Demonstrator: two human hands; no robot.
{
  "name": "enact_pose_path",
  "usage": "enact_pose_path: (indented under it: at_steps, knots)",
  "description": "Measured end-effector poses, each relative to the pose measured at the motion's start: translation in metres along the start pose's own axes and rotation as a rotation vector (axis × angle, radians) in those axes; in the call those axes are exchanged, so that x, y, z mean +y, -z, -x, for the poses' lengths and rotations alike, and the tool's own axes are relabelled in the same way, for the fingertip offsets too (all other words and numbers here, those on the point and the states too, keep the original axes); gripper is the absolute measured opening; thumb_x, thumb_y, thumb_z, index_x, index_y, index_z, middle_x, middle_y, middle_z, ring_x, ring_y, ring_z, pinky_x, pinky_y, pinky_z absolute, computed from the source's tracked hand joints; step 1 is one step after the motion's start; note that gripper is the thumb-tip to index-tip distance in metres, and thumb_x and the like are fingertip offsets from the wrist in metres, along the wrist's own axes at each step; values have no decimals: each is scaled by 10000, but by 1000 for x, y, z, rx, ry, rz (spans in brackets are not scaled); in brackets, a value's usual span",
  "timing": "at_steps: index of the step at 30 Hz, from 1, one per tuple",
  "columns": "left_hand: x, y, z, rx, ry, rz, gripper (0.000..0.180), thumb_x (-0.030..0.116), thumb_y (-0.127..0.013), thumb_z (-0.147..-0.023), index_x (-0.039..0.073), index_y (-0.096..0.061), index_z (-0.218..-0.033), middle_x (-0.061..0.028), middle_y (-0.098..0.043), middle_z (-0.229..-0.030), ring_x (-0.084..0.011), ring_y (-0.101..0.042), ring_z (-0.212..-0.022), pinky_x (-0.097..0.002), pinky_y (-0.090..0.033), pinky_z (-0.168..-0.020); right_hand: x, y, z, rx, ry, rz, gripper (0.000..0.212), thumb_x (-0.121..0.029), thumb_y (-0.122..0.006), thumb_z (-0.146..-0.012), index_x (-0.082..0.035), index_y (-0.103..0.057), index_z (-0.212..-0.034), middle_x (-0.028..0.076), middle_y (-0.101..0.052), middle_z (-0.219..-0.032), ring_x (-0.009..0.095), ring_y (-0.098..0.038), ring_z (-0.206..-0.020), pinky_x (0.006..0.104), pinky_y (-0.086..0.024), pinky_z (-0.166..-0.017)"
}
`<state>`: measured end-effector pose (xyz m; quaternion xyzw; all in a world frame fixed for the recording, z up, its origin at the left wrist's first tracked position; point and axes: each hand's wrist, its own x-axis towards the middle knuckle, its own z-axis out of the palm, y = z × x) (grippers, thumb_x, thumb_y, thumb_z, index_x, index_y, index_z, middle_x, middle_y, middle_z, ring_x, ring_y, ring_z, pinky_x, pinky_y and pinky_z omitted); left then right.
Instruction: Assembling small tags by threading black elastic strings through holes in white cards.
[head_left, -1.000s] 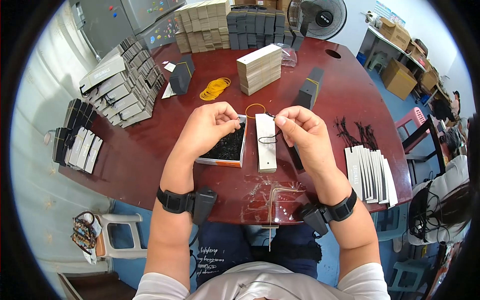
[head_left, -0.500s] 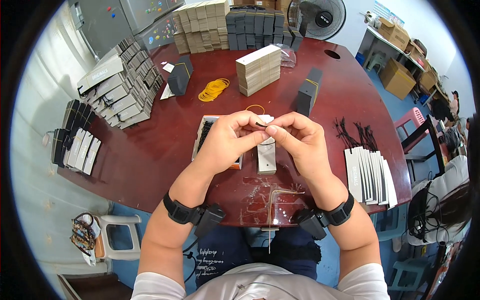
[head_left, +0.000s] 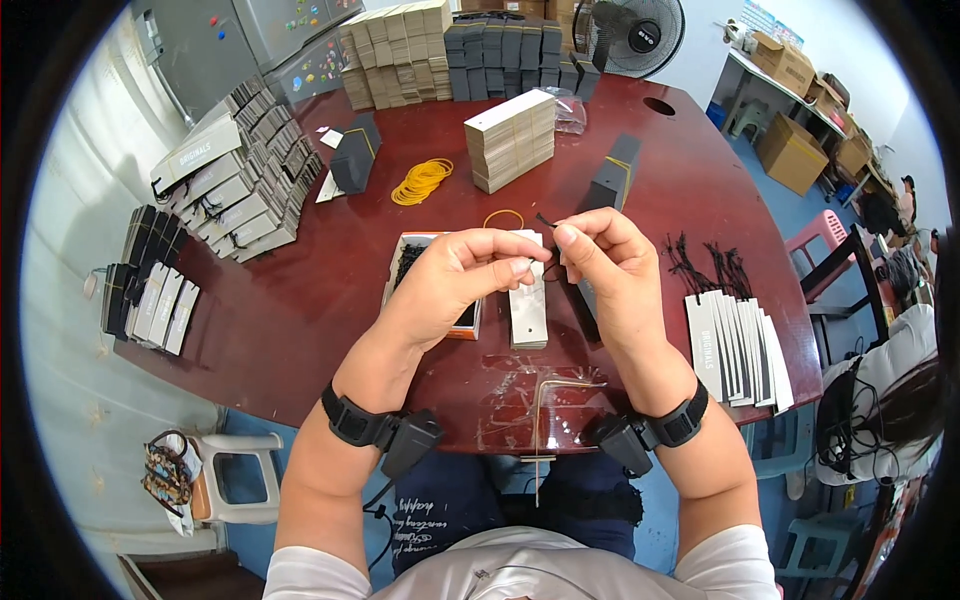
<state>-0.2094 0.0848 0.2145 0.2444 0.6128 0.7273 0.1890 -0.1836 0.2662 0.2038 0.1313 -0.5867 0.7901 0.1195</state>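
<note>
My left hand (head_left: 462,272) and my right hand (head_left: 612,262) are raised close together over the table, both pinching a thin black cord (head_left: 544,220). The cord's end sticks up by my right thumb, and a small loop shows between the hands. Beneath my right hand is a dark narrow tag (head_left: 586,318), partly hidden by the fingers; whether it hangs from the cord I cannot tell. A stack of white hang tags (head_left: 528,322) lies between my forearms. Partly behind my left hand stands an open box of black cords (head_left: 407,258).
Finished-looking tags with black cords (head_left: 735,345) lie fanned at the right. Yellow rubber bands (head_left: 423,182), a white tag bundle (head_left: 510,142) and a dark bundle (head_left: 614,175) stand farther back. Stacked tags (head_left: 235,185) fill the left. A bent metal rod (head_left: 540,420) lies at the front edge.
My hands have moved slightly apart, the right one a little up and rightward. The dark tag now shows below it, and the cord's end points up.
</note>
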Motion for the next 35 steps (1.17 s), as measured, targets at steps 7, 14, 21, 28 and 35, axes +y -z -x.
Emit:
enact_pose_path:
  at_steps: [7,14,21,28,35]
  knots:
    - [-10,0,-4,71,-84,101,155,113,-583,-912,31,-574,-1044,-86,-676,-956,-101,-620,-865,-234,-479,-777,1,-1,0,-14,-18,-30,92,-124,-646,-880,-38,-626,-905,-16,-619,-783,26,-525,-682,185,-412,-602]
    - [-14,-8,-6,191,-180,37,113,81,-597,-899,30,-584,-999,-64,-660,-930,-108,-626,-834,-239,-494,-788,1,-2,0,-37,-18,-39,84,-111,-645,-878,-32,-623,-899,-9,-628,-795,35,-542,-705,188,-422,-628]
    - [-15,-12,-4,197,-106,270,87,52,-602,-887,24,-577,-965,-50,-644,-894,-102,-625,-809,-232,-515,-759,2,-5,2,-22,-13,4,88,-94,-645,-875,-13,-632,-907,4,-633,-798,40,-547,-705,192,-434,-638]
    - [-21,-12,-4,151,-135,328,87,46,-616,-877,24,-577,-951,-55,-639,-919,-109,-618,-838,-246,-502,-789,-1,-8,4,-37,22,61,89,-75,-631,-880,5,-625,-920,3,-632,-805,44,-568,-734,186,-444,-650]
    - [-18,-16,-2,136,-195,45,103,60,-636,-869,20,-586,-950,-51,-636,-930,-107,-612,-891,-241,-486,-833,-2,-6,6,-71,44,36,105,-81,-612,-895,6,-607,-953,10,-627,-834,51,-571,-753,187,-446,-662]
